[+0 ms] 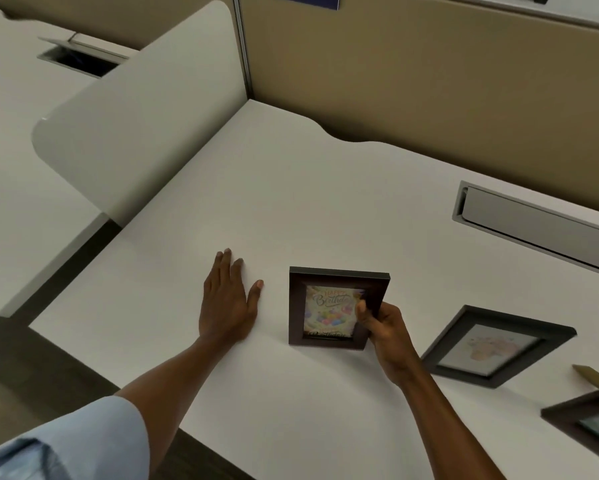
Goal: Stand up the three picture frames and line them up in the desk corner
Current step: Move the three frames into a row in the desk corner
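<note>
A dark brown frame with a birthday card (325,310) is tilted up off the white desk (291,202), and my right hand (384,336) grips its right edge. My left hand (227,301) lies flat and open on the desk to the left of that frame, not touching it. A grey frame with a pale picture (492,346) lies flat further right. A third dark frame (589,422) lies at the right edge, partly cut off by the view. The desk corner (253,105) where the white divider and tan partition meet holds nothing.
A white divider panel (135,133) runs along the desk's left side and a tan partition wall (429,81) along the back. A grey cable tray lid (533,226) is set into the desk at back right. A small gold object (592,375) lies by the third frame.
</note>
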Action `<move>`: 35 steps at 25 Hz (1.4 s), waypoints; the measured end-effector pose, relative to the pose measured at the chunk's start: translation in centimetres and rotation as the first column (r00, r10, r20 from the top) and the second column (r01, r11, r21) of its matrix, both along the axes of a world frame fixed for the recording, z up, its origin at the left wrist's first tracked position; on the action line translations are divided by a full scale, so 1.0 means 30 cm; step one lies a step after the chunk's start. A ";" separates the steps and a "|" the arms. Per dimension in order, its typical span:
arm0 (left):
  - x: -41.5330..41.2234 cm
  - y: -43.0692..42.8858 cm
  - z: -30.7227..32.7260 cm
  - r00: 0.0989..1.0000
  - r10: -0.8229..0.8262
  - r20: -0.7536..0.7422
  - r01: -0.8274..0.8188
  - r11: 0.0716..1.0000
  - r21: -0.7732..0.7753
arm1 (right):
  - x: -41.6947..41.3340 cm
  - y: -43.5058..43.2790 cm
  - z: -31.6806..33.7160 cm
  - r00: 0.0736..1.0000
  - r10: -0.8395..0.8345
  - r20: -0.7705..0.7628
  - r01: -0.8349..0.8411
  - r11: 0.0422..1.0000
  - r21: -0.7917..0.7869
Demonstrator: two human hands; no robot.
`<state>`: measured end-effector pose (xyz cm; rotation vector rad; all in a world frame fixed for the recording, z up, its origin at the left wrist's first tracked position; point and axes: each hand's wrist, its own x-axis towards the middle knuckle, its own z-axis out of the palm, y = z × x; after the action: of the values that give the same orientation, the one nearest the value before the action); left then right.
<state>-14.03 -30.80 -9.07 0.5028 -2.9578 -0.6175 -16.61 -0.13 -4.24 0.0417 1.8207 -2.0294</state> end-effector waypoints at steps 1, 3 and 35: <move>0.003 -0.001 -0.002 1.000 -0.004 -0.005 0.004 1.000 -0.004 | -0.021 -0.019 0.000 1.000 -0.006 -0.007 0.006 1.000 -0.005; 0.001 -0.005 -0.005 0.999 0.027 -0.018 -0.027 0.999 -0.017 | -0.087 -0.073 0.002 0.999 -0.024 -0.025 0.024 1.000 -0.010; -0.033 -0.002 -0.027 0.976 0.213 0.037 -0.201 0.956 -0.212 | -0.925 -0.710 0.042 0.986 0.168 -0.018 -0.168 0.986 -0.007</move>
<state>-15.02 -30.86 -9.88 0.8081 -2.9236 -0.2728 -44.35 -21.42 -2.98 -0.1281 1.7623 -1.9251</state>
